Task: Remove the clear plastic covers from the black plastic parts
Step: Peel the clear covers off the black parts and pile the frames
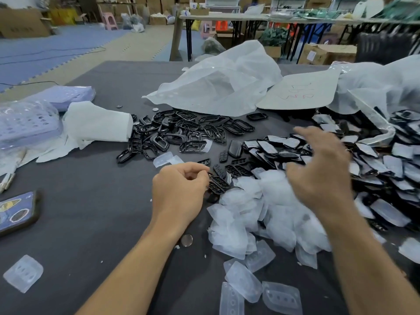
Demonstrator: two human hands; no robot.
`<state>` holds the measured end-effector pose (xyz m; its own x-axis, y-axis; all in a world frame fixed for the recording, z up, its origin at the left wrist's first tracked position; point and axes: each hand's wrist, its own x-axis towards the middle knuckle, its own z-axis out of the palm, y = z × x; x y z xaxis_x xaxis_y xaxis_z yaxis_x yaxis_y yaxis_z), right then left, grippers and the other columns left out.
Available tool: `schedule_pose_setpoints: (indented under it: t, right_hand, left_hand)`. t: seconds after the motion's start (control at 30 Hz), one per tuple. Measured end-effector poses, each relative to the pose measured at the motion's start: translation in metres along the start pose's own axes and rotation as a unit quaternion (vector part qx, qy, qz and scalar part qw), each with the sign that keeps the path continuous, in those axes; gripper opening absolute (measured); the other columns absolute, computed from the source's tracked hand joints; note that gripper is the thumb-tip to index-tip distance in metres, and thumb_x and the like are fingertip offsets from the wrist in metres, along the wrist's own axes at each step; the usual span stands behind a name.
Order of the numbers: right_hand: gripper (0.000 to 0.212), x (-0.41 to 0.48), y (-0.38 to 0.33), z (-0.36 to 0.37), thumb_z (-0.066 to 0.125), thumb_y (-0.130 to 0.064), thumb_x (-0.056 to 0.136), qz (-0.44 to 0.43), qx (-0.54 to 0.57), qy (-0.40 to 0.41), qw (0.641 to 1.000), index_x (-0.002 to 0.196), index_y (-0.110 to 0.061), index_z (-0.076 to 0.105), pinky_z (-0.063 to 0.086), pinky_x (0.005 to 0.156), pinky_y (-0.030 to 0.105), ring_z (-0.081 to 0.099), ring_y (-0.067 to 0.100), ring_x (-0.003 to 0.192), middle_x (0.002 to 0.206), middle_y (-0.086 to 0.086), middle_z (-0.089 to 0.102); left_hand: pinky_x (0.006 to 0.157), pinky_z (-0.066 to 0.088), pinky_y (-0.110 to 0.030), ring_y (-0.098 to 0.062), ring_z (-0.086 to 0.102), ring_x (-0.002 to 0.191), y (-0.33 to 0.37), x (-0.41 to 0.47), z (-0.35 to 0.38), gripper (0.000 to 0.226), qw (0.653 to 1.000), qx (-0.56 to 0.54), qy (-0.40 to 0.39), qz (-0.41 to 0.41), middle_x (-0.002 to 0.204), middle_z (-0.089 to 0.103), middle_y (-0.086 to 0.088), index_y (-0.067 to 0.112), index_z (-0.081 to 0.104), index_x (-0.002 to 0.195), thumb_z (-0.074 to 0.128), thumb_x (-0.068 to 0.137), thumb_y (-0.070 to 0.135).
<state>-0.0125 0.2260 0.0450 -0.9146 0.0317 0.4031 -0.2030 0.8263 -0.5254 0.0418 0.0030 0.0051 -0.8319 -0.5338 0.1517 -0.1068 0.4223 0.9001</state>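
Note:
My left hand (179, 189) hovers low over the grey table (91, 201), its curled fingers pinching the edge of a black grille part (218, 184). My right hand (318, 164) is blurred, with fingers spread and holding nothing, above a heap of black parts still in clear covers (375, 169) on the right. A heap of removed clear covers (261, 212) lies between my hands and spreads toward me. Bare black grille parts (238, 170) lie just beyond my left hand. A pile of glossy black frames (177, 133) sits farther back.
A large white plastic bag (218, 87) and a cardboard sheet (300, 92) lie at the back. Wrapped purple baskets (27, 123) and white paper (97, 123) are at the left. A phone (16, 212) and a coin (186, 240) lie near me.

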Motion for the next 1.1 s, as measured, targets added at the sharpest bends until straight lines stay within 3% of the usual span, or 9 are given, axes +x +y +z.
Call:
schedule_pose_setpoints:
  t: [0.13, 0.23, 0.33, 0.47, 0.57, 0.73, 0.87, 1.0, 1.1]
  right_hand:
    - [0.043, -0.019, -0.026, 0.038, 0.071, -0.012, 0.088, -0.081, 0.026, -0.082, 0.993, 0.13, -0.022, 0.069, 0.026, 0.121, 0.038, 0.048, 0.02, 0.133, 0.134, -0.002, 0.066]
    - [0.043, -0.025, -0.03, 0.058, 0.058, -0.031, 0.099, -0.096, -0.007, -0.129, 0.987, 0.142, -0.028, 0.059, 0.013, 0.12, 0.033, 0.036, 0.017, 0.142, 0.146, -0.007, 0.057]
    - [0.044, -0.026, -0.029, 0.069, 0.05, -0.039, 0.104, -0.131, -0.051, -0.152, 0.978, 0.146, -0.027, 0.054, 0.005, 0.117, 0.03, 0.034, 0.019, 0.143, 0.15, -0.006, 0.051]
    - [0.035, -0.026, -0.029, 0.071, 0.058, -0.033, 0.101, -0.134, -0.033, -0.136, 0.981, 0.134, -0.026, 0.066, 0.013, 0.115, 0.028, 0.042, 0.018, 0.134, 0.136, -0.006, 0.061]
    - [0.029, -0.025, -0.031, 0.07, 0.067, -0.026, 0.096, -0.118, -0.002, -0.131, 0.984, 0.125, -0.025, 0.072, 0.018, 0.113, 0.023, 0.042, 0.014, 0.128, 0.125, -0.006, 0.067]
    - [0.022, -0.029, -0.036, 0.065, 0.073, -0.01, 0.088, -0.108, 0.025, -0.141, 0.984, 0.103, -0.025, 0.08, 0.028, 0.103, 0.018, 0.051, 0.016, 0.118, 0.101, -0.005, 0.066]
    - [0.018, -0.029, -0.035, 0.058, 0.079, -0.011, 0.083, -0.052, 0.105, -0.122, 0.986, 0.086, -0.029, 0.08, 0.043, 0.093, 0.018, 0.059, 0.009, 0.099, 0.096, -0.011, 0.062]
    - [0.014, -0.03, -0.034, 0.05, 0.08, -0.014, 0.083, 0.014, 0.223, -0.08, 0.972, 0.08, -0.028, 0.079, 0.056, 0.081, 0.028, 0.067, 0.004, 0.081, 0.08, -0.012, 0.073]
    - [0.012, -0.029, -0.033, 0.043, 0.078, -0.014, 0.086, 0.034, 0.286, -0.037, 0.957, 0.083, -0.026, 0.08, 0.058, 0.071, 0.023, 0.069, 0.003, 0.072, 0.073, -0.014, 0.074]
  left_hand:
    - [0.076, 0.031, -0.001, 0.014, 0.06, 0.083, 0.001, 0.012, 0.0, 0.024, 0.981, 0.159, 0.077, 0.078, 0.084, 0.071, 0.033, 0.048, 0.075, 0.102, 0.062, 0.088, 0.033]
    - [0.116, 0.034, -0.032, -0.01, 0.041, 0.146, -0.01, 0.04, 0.005, 0.044, 0.974, 0.198, -0.002, 0.108, 0.144, 0.061, 0.012, 0.038, 0.066, 0.134, 0.06, 0.095, 0.021]
    - [0.126, 0.023, -0.044, -0.018, 0.021, 0.157, -0.012, 0.064, 0.009, 0.049, 0.971, 0.203, -0.048, 0.113, 0.159, 0.048, 0.004, 0.028, 0.056, 0.147, 0.055, 0.1, 0.015]
    - [0.124, 0.025, -0.044, -0.027, 0.046, 0.139, -0.017, 0.081, 0.014, 0.036, 0.962, 0.245, -0.036, 0.119, 0.142, 0.062, -0.01, 0.024, 0.07, 0.132, 0.062, 0.098, 0.017]
    - [0.121, 0.031, -0.041, -0.025, 0.061, 0.103, -0.016, 0.08, 0.013, 0.019, 0.962, 0.24, 0.0, 0.132, 0.101, 0.078, -0.006, 0.021, 0.082, 0.108, 0.07, 0.094, 0.018]
    - [0.088, 0.055, -0.038, -0.02, 0.071, 0.086, -0.005, 0.059, 0.008, 0.014, 0.98, 0.117, 0.1, 0.127, 0.078, 0.077, 0.012, 0.033, 0.082, 0.099, 0.07, 0.093, 0.031]
    - [0.061, 0.06, -0.026, -0.008, 0.073, 0.061, 0.0, 0.035, 0.003, 0.018, 0.996, -0.036, 0.009, 0.076, 0.073, 0.074, 0.018, 0.042, 0.076, 0.087, 0.068, 0.095, 0.028]
    - [0.07, 0.063, -0.029, -0.006, 0.075, 0.067, -0.003, 0.008, 0.0, 0.024, 0.994, -0.068, -0.025, 0.078, 0.074, 0.077, 0.016, 0.043, 0.079, 0.091, 0.073, 0.091, 0.019]
    - [0.064, 0.065, -0.04, -0.017, 0.074, 0.059, -0.007, -0.009, -0.005, 0.014, 0.994, -0.098, -0.042, 0.027, 0.064, 0.075, 0.004, 0.046, 0.079, 0.084, 0.08, 0.083, 0.032]
